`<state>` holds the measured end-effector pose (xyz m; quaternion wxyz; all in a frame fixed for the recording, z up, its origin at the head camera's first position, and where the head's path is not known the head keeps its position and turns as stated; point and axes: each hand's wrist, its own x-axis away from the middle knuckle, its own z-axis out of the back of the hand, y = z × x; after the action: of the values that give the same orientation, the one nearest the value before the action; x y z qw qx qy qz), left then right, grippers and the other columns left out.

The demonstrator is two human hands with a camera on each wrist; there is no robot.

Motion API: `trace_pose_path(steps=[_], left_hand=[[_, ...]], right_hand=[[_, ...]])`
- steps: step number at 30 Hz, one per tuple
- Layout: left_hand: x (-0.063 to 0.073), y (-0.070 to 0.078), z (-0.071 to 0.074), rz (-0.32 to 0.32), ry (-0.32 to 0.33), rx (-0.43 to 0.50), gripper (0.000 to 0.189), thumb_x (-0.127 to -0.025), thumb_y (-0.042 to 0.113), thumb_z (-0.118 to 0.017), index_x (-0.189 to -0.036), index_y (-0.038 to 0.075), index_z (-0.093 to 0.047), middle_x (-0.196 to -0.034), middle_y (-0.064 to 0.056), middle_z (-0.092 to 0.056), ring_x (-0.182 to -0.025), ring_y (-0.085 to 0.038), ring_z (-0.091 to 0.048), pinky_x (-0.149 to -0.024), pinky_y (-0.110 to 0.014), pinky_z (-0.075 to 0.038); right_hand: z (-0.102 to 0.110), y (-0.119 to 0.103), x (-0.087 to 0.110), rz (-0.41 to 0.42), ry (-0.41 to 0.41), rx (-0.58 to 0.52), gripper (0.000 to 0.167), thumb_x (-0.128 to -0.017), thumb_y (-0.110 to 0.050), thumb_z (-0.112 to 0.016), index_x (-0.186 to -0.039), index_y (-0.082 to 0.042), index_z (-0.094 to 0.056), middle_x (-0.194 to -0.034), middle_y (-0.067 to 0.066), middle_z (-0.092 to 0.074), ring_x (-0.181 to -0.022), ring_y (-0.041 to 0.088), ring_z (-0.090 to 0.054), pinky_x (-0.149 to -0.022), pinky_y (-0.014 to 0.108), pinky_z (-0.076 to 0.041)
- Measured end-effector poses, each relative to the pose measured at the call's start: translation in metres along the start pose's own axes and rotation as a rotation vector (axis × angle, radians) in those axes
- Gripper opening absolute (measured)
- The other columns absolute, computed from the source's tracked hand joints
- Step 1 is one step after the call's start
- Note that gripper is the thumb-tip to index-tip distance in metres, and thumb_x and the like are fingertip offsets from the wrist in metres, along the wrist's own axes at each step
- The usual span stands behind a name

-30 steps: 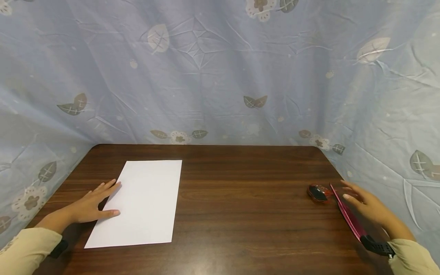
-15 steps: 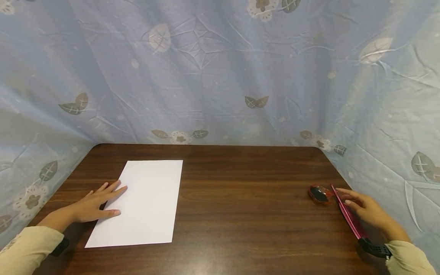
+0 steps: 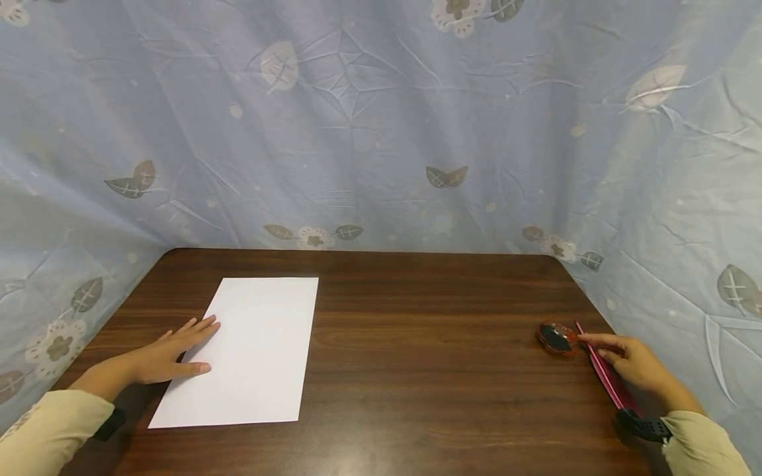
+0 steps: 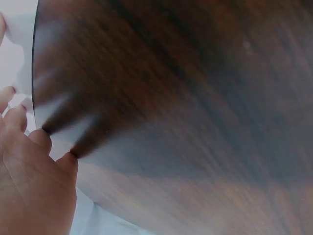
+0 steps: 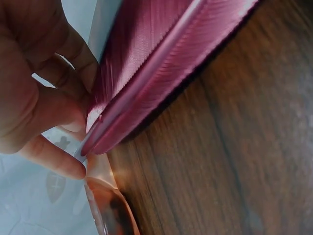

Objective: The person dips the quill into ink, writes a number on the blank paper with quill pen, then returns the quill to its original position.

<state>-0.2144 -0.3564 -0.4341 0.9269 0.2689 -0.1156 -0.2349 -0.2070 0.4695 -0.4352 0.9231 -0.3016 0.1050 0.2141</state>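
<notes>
A white sheet of paper [image 3: 253, 350] lies on the left of the table, and my left hand [image 3: 161, 357] rests on its left edge with fingers spread. In the left wrist view, the left hand [image 4: 34, 176] shows at the lower left. My right hand [image 3: 639, 370] is at a slim magenta ribbed item [image 3: 606, 377], its index finger reaching over the far end. In the right wrist view, that fingertip is at the narrow neck of an orange see-through object [image 3: 557, 338] with a dark face. Whether the thumb touches the magenta item [image 5: 146, 73] is unclear.
A dark wood-grain table [image 3: 428, 370] spans the front. Behind and at both sides hangs a pale blue curtain [image 3: 381, 132] with leaf and flower prints. Black straps [image 3: 645, 426] circle both wrists.
My right hand has come down and left over the magenta item, its index finger now reaching the orange object. The left hand's spread fingers have shifted slightly on the paper.
</notes>
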Motion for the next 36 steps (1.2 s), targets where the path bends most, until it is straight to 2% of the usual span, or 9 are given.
trace_pose_path(steps=[9, 16, 21, 29, 36], left_hand=[[0.001, 0.000, 0.000, 0.001, -0.005, 0.026, 0.079, -0.089, 0.027, -0.066, -0.146, -0.008, -0.025, -0.151, -0.037, -0.014, -0.135, -0.062, 0.000, -0.093, -0.082, 0.003], [0.001, 0.001, 0.001, -0.002, -0.008, 0.031, 0.079, -0.089, 0.027, -0.065, -0.146, -0.009, -0.024, -0.150, -0.038, -0.013, -0.135, -0.062, 0.000, -0.093, -0.081, 0.003], [0.001, 0.001, 0.000, -0.001, -0.010, 0.037, 0.079, -0.089, 0.027, -0.065, -0.146, -0.009, -0.024, -0.151, -0.038, -0.012, -0.135, -0.062, 0.001, -0.093, -0.082, 0.003], [-0.001, -0.001, -0.001, -0.006, -0.005, 0.019, 0.079, -0.089, 0.028, -0.066, -0.146, -0.008, -0.025, -0.151, -0.037, -0.013, -0.135, -0.061, 0.000, -0.093, -0.081, 0.003], [0.001, -0.002, -0.001, -0.004, 0.002, 0.001, 0.079, -0.088, 0.029, -0.066, -0.146, -0.009, -0.027, -0.150, -0.037, -0.015, -0.135, -0.062, -0.002, -0.093, -0.081, 0.002]], right_hand=[[0.000, 0.006, 0.000, 0.011, -0.021, -0.050, 0.041, -0.078, 0.022, -0.059, -0.112, 0.002, -0.068, -0.111, -0.025, -0.061, -0.100, -0.017, -0.050, -0.071, 0.003, -0.042], [-0.001, 0.006, -0.001, -0.036, -0.019, -0.069, 0.033, -0.078, 0.015, -0.067, -0.108, 0.001, -0.070, -0.103, -0.022, -0.066, -0.098, -0.019, -0.051, -0.072, 0.003, -0.043], [-0.003, 0.007, 0.000, -0.066, -0.017, -0.077, 0.029, -0.079, 0.013, -0.068, -0.105, 0.001, -0.071, -0.100, -0.022, -0.066, -0.092, -0.016, -0.055, -0.069, 0.005, -0.045], [-0.009, 0.005, 0.002, -0.031, 0.055, -0.041, 0.030, -0.073, 0.018, -0.068, -0.098, 0.001, -0.070, -0.093, -0.022, -0.067, -0.080, -0.011, -0.058, -0.062, 0.008, -0.045], [-0.015, 0.004, 0.005, -0.006, 0.090, -0.009, 0.028, -0.071, 0.016, -0.072, -0.094, 0.001, -0.068, -0.089, -0.020, -0.067, -0.074, -0.008, -0.060, -0.059, 0.009, -0.045]])
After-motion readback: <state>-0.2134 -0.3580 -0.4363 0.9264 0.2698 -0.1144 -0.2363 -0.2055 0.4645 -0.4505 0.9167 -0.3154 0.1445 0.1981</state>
